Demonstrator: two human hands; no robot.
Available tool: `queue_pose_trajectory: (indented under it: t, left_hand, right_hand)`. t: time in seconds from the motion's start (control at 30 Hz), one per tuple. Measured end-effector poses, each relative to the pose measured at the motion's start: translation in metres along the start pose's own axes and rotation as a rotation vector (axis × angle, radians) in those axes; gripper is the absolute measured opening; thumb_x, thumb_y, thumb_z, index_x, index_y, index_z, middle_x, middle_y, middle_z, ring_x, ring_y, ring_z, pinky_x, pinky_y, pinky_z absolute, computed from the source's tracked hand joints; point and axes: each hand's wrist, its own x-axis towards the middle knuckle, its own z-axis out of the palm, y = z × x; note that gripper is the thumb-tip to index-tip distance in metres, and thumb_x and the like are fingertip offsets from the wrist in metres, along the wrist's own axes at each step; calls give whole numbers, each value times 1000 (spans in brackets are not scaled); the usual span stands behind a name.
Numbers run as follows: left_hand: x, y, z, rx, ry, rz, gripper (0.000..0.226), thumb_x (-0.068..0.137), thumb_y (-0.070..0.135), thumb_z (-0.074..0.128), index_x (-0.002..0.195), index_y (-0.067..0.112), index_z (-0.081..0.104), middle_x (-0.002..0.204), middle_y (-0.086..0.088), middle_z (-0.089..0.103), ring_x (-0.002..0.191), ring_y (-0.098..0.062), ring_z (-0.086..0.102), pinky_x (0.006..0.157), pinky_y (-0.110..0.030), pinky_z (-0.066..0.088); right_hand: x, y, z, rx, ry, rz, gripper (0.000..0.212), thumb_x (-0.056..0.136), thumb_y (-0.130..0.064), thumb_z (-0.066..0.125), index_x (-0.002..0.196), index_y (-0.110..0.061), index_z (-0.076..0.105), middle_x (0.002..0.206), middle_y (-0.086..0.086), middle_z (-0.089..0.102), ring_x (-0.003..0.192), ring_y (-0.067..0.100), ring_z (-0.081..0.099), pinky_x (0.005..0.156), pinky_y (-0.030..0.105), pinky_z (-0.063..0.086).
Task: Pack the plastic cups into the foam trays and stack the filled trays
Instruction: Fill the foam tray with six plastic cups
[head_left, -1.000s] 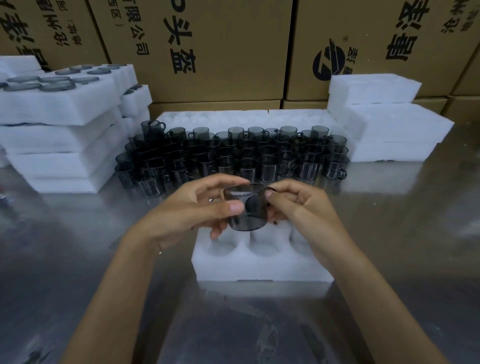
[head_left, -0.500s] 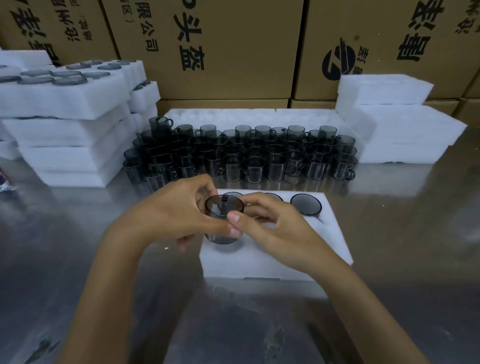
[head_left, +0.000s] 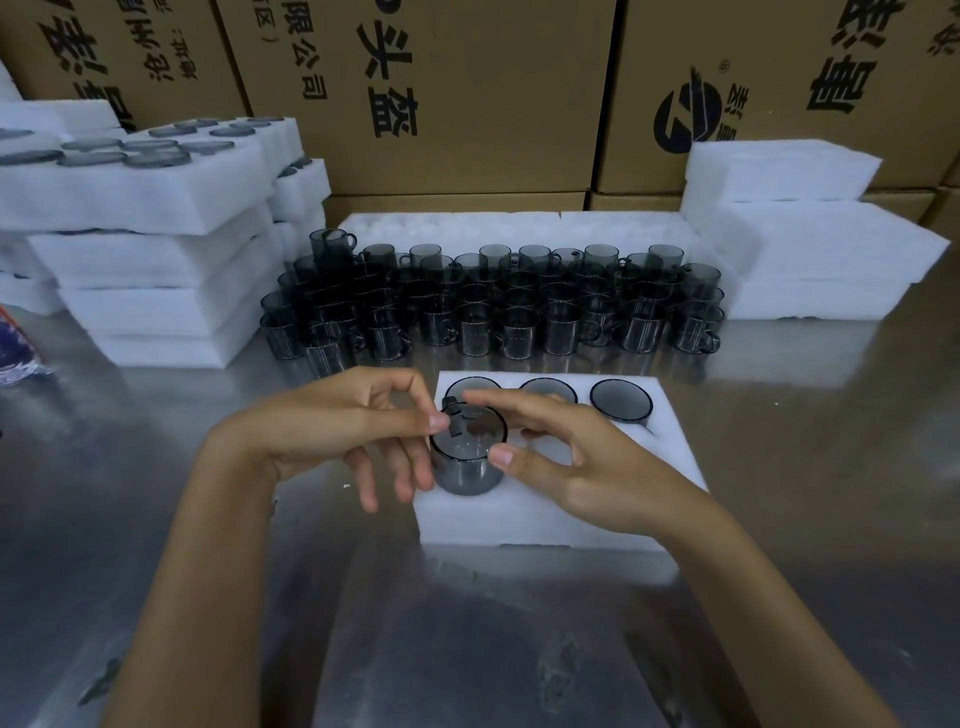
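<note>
A smoky plastic cup (head_left: 467, 457) stands partly sunk in the near-left pocket of the foam tray (head_left: 540, 519), which lies on the steel desk (head_left: 779, 519) towards its near middle. Both hands are on the cup. The left hand (head_left: 332, 436) pinches its rim on the left side, thumb and forefinger clamped there while the other fingers hang loose below. The right hand (head_left: 576, 467) holds the opposite side, its thumb on the near rim and its fingers (head_left: 498, 402) reaching over the far rim. The cup's handle shows at the far left of the rim.

The three pockets along the tray's far edge already hold cups (head_left: 621, 400), sunk flush with the foam. The step in hand appears to be seating this fourth cup. To do it well, keep the cup upright and press evenly from both sides, so the foam does not tear and the rim ends level with the others. The handle probably needs turning to meet its notch, though no notch is visible here.

Loose cups (head_left: 519, 312) crowd the middle of the desk just behind the tray. Filled trays (head_left: 135, 192) are stacked at the far left.
</note>
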Motion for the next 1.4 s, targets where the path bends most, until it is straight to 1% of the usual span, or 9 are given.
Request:
queue_pose_trajectory:
  t: [0.1,0.27,0.47,0.63,0.8,1.0,1.1,1.2,1.4]
  left_hand:
    - [3,-4,-1,10,-37,-47,38,79,34,77,94,9,52,81,-25,71,62,-29,68,43,-28,52]
    - [10,-10,-1,76,19,-177,49,66,35,85,89,13,48,60,-6,57,48,-16,51,40,-25,48]
    - [16,-16,-4,82,20,-229,53,61,37,89,86,13,49,63,-4,58,52,-15,53,39,-25,47]
    - [15,-22,-8,59,45,-130,38,78,45,78,83,15,55,65,-4,56,53,-15,52,40,-24,42]
    - [35,-36,-15,23,500,-73,29,94,37,64,79,14,56,64,-7,57,48,-15,48,42,-23,34]
    - [61,-55,-19,61,824,37,9,95,13,59,88,19,61,73,-3,61,52,-10,56,39,-28,44]
    - [74,-68,-17,146,1037,110,19,93,10,56,104,25,59,76,5,56,73,-17,55,68,-35,51]
    - [85,-83,-12,232,996,124,50,95,9,57,141,22,43,88,0,60,83,-15,56,80,-32,45]
    - [102,-84,-13,511,962,34,75,97,10,51,159,24,11,85,-8,54,68,-16,51,61,-30,39]
  right_hand:
    - [0,6,4,-131,10,9,48,97,-24,64,143,-35,51,124,-26,50,129,-7,35,113,21,29]
    - [4,12,10,-402,-3,15,49,96,-39,61,142,-47,48,158,-22,28,144,-4,7,116,27,5]
    - [9,11,6,-423,-17,41,49,91,-43,65,136,-54,51,159,-24,25,144,-3,6,105,19,-3]
    - [4,9,-6,-127,114,-10,44,89,-29,73,129,-43,62,139,-26,53,136,-6,35,117,23,25]
    - [3,29,-39,-58,528,83,25,92,-23,68,114,-36,71,119,-14,66,103,0,62,95,17,47]
    - [-3,64,-56,188,734,230,20,93,-13,67,109,-25,72,110,-10,71,114,13,62,98,29,50]
    - [-1,71,-55,298,764,263,18,93,-13,67,107,-22,73,109,-4,72,111,15,65,100,32,50]
    - [1,78,-53,308,768,284,15,93,-13,67,101,-24,73,103,-8,73,97,-3,64,81,10,46]
    - [1,88,-51,359,735,346,12,92,-23,67,98,-30,75,88,-7,70,60,-13,57,53,2,41]
